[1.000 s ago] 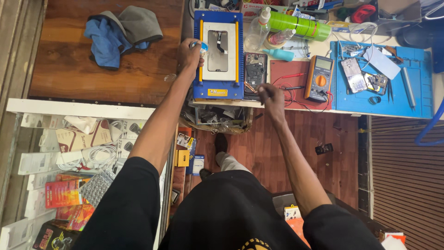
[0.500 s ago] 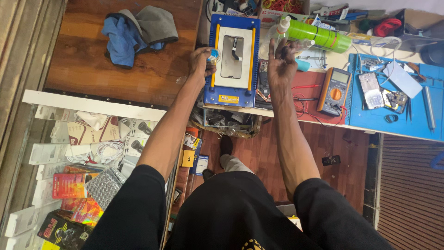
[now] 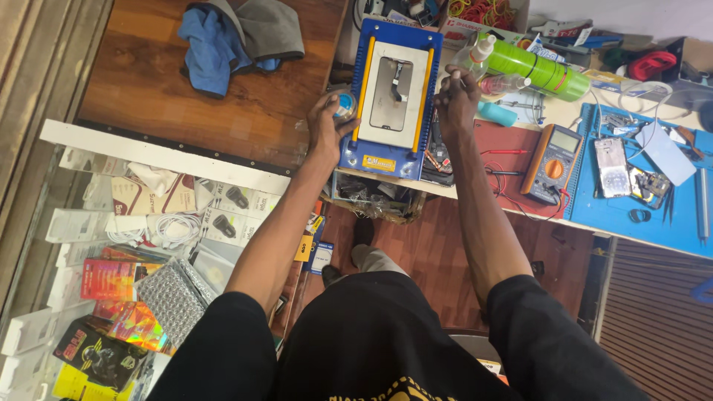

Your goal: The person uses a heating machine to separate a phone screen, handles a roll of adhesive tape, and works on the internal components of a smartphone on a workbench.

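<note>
A blue and yellow heating plate machine stands on the bench with a phone screen lying on its white top. My left hand is at the machine's left edge, fingers closed around a small round roll. My right hand is at the machine's right edge, fingers curled on a thin tool whose tip I cannot make out.
A green bottle and a clear spray bottle lie behind my right hand. An orange multimeter sits on a red mat, a blue mat with phone parts further right. Blue and grey cloths lie on the wooden counter.
My right hand has gone from the bench front beside the machine up to its right edge. My left hand stays at the left edge. The view has shifted closer to the machine.
</note>
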